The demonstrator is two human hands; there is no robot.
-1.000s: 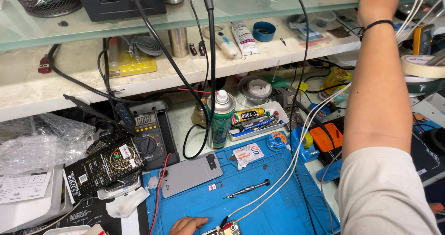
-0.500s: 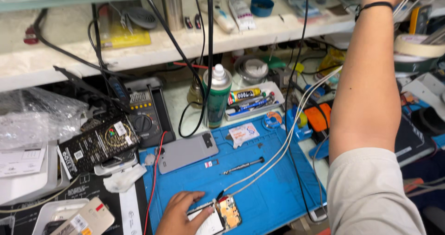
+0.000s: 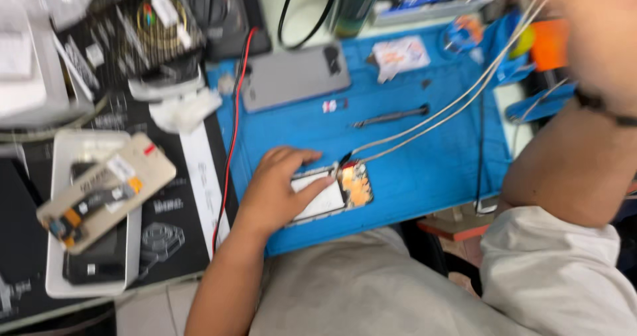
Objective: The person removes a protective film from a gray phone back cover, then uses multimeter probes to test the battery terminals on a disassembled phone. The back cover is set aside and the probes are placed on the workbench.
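My left hand [image 3: 275,187] lies on an opened phone [image 3: 335,193] at the near edge of a blue work mat [image 3: 424,170], fingers spread over its pale inner plate and holding it down. An orange part shows at the phone's right end, where two white cables [image 3: 451,110] meet it. My right hand [image 3: 597,37] is raised at the top right, very blurred, above a black wristband. The cables run up towards it. Whether it holds anything cannot be made out.
A grey phone [image 3: 295,77] lies face down at the mat's far left. A thin dark tool [image 3: 391,116] lies mid-mat. A red wire [image 3: 232,130] follows the mat's left edge. At the left, a white tray [image 3: 63,243] holds a beige phone frame [image 3: 106,190].
The view has tipped down from the shelves to the mat. My right arm has come down from the upper shelf and bent. My left hand now rests fully on the opened phone.
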